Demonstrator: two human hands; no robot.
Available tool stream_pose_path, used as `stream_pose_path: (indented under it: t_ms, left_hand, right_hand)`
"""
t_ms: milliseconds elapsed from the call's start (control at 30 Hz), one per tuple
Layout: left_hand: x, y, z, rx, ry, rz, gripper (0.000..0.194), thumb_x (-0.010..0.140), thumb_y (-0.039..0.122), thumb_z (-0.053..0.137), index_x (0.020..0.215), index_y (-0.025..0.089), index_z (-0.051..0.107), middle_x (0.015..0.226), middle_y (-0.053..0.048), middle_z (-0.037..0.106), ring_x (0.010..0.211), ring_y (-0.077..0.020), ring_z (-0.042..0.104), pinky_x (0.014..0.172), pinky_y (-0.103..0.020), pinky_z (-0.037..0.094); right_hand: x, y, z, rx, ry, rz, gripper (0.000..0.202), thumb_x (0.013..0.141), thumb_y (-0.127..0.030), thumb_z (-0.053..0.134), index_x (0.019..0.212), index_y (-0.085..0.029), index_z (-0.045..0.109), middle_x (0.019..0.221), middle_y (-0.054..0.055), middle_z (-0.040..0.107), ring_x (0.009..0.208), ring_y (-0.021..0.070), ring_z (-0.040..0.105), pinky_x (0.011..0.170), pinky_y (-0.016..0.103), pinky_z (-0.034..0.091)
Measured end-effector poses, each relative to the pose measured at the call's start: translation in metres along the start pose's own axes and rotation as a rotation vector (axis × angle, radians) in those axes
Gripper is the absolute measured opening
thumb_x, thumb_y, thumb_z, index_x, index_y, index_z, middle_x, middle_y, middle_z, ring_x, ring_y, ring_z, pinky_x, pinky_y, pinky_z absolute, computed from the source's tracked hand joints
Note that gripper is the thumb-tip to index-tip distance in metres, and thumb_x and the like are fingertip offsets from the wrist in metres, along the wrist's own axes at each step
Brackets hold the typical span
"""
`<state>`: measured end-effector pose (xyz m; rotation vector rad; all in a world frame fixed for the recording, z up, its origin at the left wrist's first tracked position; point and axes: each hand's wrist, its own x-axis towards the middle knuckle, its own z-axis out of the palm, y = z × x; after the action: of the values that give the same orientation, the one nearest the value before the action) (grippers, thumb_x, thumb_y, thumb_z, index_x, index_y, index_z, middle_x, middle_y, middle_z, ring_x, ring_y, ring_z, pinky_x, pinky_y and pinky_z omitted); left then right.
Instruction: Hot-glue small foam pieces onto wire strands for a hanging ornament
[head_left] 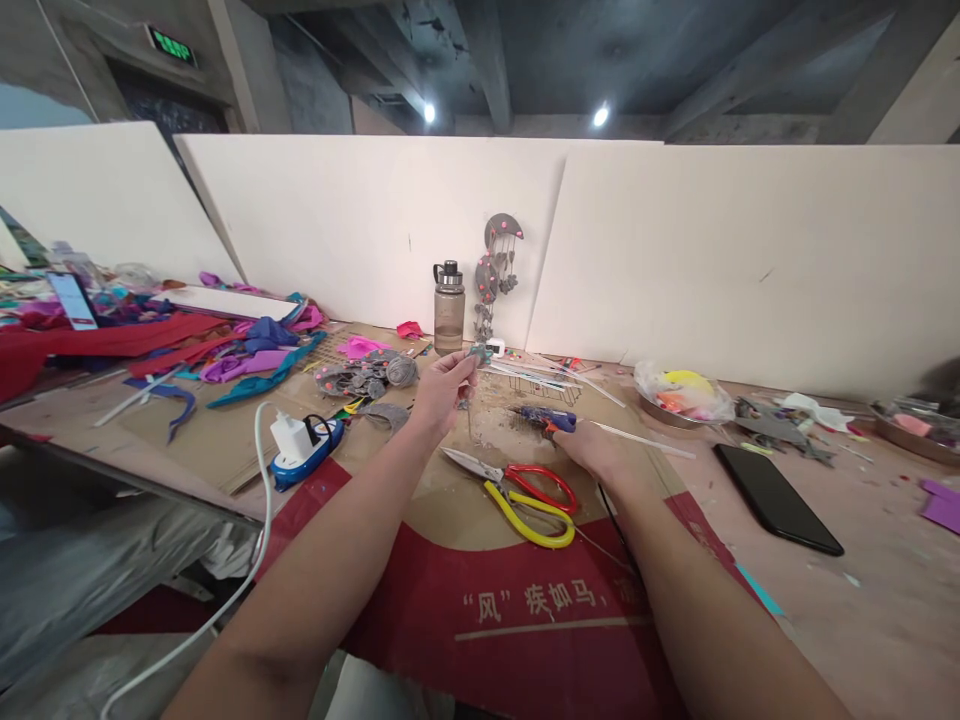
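Observation:
My left hand (448, 388) is raised over the middle of the cardboard, its fingers pinched on a small grey piece (480, 354) with a thin strand hanging below. My right hand (589, 447) is closed round a blue and orange glue gun (547, 418), whose nozzle points left, low over the cardboard. Between my forearms lie scissors (517, 492) with one red and one yellow handle, their blades towards the upper left. Behind my left hand a grey hanging ornament (504, 232) with pink dots rests against the white board.
A bottle (448, 310) stands by the white board (337, 210). At left are a blue power strip (307, 455) with a white cable and coloured fabric strips (262, 362). At right lie a black phone (778, 498) and a bagged bowl (679, 395).

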<state>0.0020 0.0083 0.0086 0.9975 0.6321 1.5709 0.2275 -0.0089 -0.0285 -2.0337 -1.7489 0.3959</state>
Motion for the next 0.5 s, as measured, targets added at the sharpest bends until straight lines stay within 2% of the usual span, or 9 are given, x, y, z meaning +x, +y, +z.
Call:
stream_pose_path:
  t_ms: [67,167,300,400,500]
  left_hand:
    - [0.001,-0.001,-0.001,0.019,-0.013,0.003,0.029,0.06,0.034,0.082,0.066,0.014,0.061,0.052,0.005,0.049,0.045,-0.0033,0.039,0.041,-0.017,0.027]
    - [0.003,-0.002,-0.003,0.048,-0.009,-0.003,0.031,0.059,0.036,0.083,0.065,0.014,0.062,0.051,0.005,0.047,0.044,-0.0025,0.034,0.04,-0.016,0.022]
    - [0.004,-0.002,-0.005,0.063,0.018,-0.012,0.034,0.056,0.036,0.084,0.065,0.013,0.061,0.054,0.004,0.048,0.044,-0.0015,0.032,0.039,-0.015,0.018]
    - [0.003,-0.002,-0.006,0.063,0.022,-0.017,0.036,0.055,0.037,0.085,0.062,0.013,0.059,0.053,0.005,0.047,0.044,-0.001,0.03,0.039,-0.014,0.017]
    - [0.003,-0.002,-0.006,0.073,0.035,-0.026,0.037,0.054,0.037,0.085,0.061,0.013,0.058,0.054,0.004,0.048,0.043,-0.0005,0.029,0.038,-0.014,0.016]
  right_hand:
    - [0.0,-0.005,-0.002,0.107,-0.007,0.034,0.022,0.078,-0.033,0.054,0.082,-0.014,0.066,0.071,0.01,0.068,0.068,0.0225,0.065,0.058,0.029,0.048]
    - [-0.005,-0.018,-0.006,0.447,0.035,0.029,0.023,0.08,-0.031,0.051,0.096,-0.018,0.06,0.081,0.007,0.068,0.068,0.0187,0.064,0.058,0.026,0.049]
    - [-0.024,-0.039,-0.015,0.781,0.094,-0.116,0.03,0.078,-0.023,0.047,0.108,-0.022,0.047,0.086,0.005,0.066,0.061,0.0166,0.06,0.061,0.029,0.052]
    - [-0.038,-0.048,-0.02,0.81,0.061,-0.303,0.024,0.081,-0.026,0.046,0.105,-0.024,0.046,0.082,0.003,0.064,0.062,0.0174,0.059,0.062,0.03,0.051]
    - [-0.043,-0.047,-0.018,0.69,0.085,-0.438,0.021,0.088,-0.036,0.043,0.105,-0.025,0.048,0.083,0.003,0.065,0.063,0.0182,0.058,0.064,0.032,0.052]
